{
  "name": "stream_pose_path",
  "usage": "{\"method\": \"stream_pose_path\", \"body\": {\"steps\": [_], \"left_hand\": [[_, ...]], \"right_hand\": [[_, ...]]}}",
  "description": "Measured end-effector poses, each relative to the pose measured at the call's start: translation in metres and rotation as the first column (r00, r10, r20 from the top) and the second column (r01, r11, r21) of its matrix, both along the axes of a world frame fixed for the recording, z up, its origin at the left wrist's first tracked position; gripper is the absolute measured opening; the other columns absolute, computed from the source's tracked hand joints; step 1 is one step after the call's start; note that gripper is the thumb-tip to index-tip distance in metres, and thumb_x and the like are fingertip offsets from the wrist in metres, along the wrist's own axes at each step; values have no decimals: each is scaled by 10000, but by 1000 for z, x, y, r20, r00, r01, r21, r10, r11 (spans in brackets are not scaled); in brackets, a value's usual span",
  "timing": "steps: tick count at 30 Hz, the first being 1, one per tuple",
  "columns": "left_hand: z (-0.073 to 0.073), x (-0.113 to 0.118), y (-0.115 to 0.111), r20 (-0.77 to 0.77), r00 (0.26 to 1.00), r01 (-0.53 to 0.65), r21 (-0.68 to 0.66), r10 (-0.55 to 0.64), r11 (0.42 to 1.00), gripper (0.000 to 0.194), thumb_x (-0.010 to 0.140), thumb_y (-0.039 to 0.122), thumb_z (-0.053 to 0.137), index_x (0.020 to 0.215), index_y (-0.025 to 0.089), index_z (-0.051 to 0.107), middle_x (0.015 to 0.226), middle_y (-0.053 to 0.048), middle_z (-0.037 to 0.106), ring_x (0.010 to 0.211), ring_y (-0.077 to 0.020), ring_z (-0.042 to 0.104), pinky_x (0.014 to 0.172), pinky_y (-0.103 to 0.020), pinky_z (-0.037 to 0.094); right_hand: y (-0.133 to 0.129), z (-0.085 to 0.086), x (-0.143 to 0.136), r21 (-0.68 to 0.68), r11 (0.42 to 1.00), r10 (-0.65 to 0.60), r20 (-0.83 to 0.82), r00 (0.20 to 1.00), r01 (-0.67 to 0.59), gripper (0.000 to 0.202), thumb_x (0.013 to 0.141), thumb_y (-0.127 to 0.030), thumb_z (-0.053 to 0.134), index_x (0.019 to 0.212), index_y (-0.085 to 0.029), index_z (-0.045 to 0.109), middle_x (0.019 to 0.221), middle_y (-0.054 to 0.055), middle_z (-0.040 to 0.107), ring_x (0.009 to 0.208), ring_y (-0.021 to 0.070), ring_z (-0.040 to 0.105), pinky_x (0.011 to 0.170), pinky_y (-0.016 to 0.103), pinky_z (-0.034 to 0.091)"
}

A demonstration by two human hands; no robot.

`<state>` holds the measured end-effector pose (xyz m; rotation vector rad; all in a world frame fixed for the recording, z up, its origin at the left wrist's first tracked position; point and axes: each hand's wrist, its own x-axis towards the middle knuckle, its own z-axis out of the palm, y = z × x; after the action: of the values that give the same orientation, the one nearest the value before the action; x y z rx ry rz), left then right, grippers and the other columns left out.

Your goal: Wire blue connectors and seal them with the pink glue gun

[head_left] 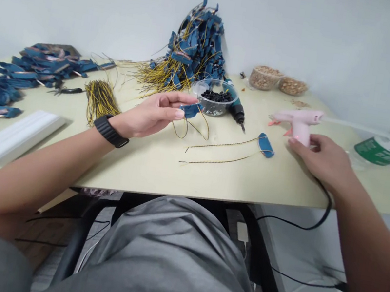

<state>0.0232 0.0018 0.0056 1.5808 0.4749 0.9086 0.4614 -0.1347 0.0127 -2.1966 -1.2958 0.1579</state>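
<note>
Above the table, my left hand [156, 112] pinches a small blue piece [190, 111] between thumb and fingers. Thin yellow-and-black wires loop down from that piece. My right hand [321, 156] has its thumb and fingers around the lower handle of a pink glue gun [301, 123], whose nozzle points left. Between the hands, a second blue piece [266, 145] lies on the table with two long wires [220, 146] stretching left from it. A clear bowl of small black parts [217, 98] stands just beyond my left fingertips.
A tall heap of wired blue pieces [200, 43] leans at the wall. More blue pieces [41, 65], a wire bundle [101, 99], pliers [68, 90] and a white power bank-like box [19, 135] are left. A screwdriver-like tool [238, 111] lies behind the bowl; a bottle [382, 151] lies right.
</note>
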Motion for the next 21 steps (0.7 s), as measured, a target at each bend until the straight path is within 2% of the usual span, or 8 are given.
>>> {"method": "stream_pose_path", "body": {"steps": [2, 5, 7, 10, 12, 15, 18, 21], "left_hand": [[-6, -3, 7, 10, 1000, 7, -25, -7, 1000, 650, 785, 620, 1171, 1309, 293, 970, 1299, -93, 913, 1184, -263, 856, 1069, -404, 665], [-12, -7, 15, 31, 1000, 9, -53, -8, 999, 635, 822, 639, 1144, 1325, 291, 977, 1304, -93, 910, 1051, -206, 830, 1007, -361, 663], [-13, -9, 19, 38, 999, 14, -70, -12, 997, 636, 824, 627, 1142, 1336, 287, 978, 1330, -100, 907, 1011, -199, 821, 986, -361, 666], [-13, -12, 23, 51, 999, 24, -96, -19, 995, 657, 821, 623, 1143, 1347, 267, 975, 1364, -119, 899, 1045, -199, 832, 992, -344, 672], [-13, -13, 26, 59, 998, 28, -111, -22, 993, 669, 821, 629, 1146, 1346, 252, 972, 1368, -126, 897, 1061, -194, 835, 990, -326, 673], [-14, -12, 26, 69, 997, 28, -135, -19, 990, 672, 800, 608, 1168, 1321, 232, 971, 1342, -129, 903, 1039, -183, 830, 956, -308, 674], [-13, -11, 22, 76, 997, 18, -162, -6, 987, 712, 768, 608, 1190, 1309, 204, 966, 1314, -122, 908, 1011, -159, 819, 916, -266, 669], [-12, -10, 18, 72, 997, 18, -179, -5, 984, 765, 752, 651, 1192, 1315, 186, 962, 1295, -115, 912, 1070, -157, 829, 928, -230, 661]], "right_hand": [[12, 10, -11, -60, 998, -34, -80, 996, 30, 178, 1047, -367, 862, 1020, -247, 735, 1008, 87, 764, 867, 274, 625, 876, 462, 428], [30, 16, -18, -80, 989, -137, -206, 969, 122, 191, 990, -225, 914, 871, -216, 764, 800, 23, 664, 761, 222, 559, 821, 443, 414], [39, 16, -17, -41, 985, -171, -231, 958, 166, 216, 963, -161, 901, 819, -224, 752, 748, 8, 637, 716, 208, 546, 801, 448, 423], [46, 22, -18, 106, 979, -143, -262, 954, 175, 166, 975, -138, 874, 863, -219, 783, 795, 42, 706, 719, 214, 614, 792, 453, 472], [47, 33, -27, 220, 969, -27, -351, 936, 111, 148, 983, -74, 821, 897, -194, 809, 921, 94, 794, 711, 197, 654, 765, 434, 514], [47, 55, -52, 351, 928, 293, -485, 824, -123, 238, 940, 53, 689, 883, -168, 756, 1159, 168, 875, 597, 116, 574, 632, 378, 467], [51, 70, -82, 414, 839, 540, -543, 643, -354, 198, 933, -5, 689, 868, -192, 696, 1091, 167, 881, 504, 79, 434, 483, 328, 287], [57, 69, -106, 442, 746, 658, -601, 453, -498, 186, 927, -136, 823, 861, -215, 669, 1016, 138, 887, 460, 66, 395, 421, 294, 245]]}}
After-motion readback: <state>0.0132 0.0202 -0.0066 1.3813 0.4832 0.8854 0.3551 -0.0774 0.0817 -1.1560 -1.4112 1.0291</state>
